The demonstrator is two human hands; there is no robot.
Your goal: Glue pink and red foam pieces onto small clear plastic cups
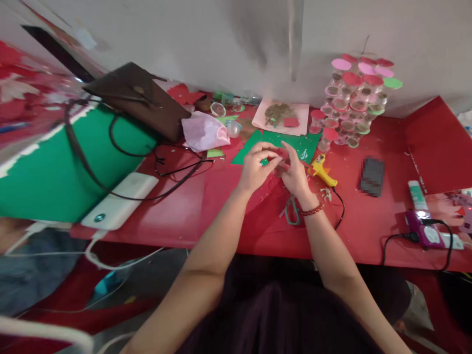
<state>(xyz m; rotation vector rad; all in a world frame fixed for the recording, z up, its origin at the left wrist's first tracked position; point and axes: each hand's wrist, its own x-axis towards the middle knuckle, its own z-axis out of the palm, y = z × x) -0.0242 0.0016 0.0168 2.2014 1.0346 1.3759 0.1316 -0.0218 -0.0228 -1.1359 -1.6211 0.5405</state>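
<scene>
My left hand (pixel 257 168) and my right hand (pixel 294 173) meet above the red table, their fingers bent around something small, clear and reddish (pixel 280 164). Its shape is mostly hidden by the fingers. The left thumb and forefinger pinch at its upper side, while the right fingers curl round it from the other side. Behind the hands lies a green sheet (pixel 291 141) with paper scraps. A yellow glue gun (pixel 323 172) rests just right of my right hand. Below that hand are scissors with grey-green handles (pixel 292 211), lying on red paper (pixel 224 196).
A stack of small clear jars with coloured discs (pixel 350 105) stands at the back right. Farther right are a blurred dark phone (pixel 372 176), a glue stick (pixel 417 195) and a purple power socket (pixel 427 231). A brown bag (pixel 140 101) and white power bank (pixel 120 201) lie left.
</scene>
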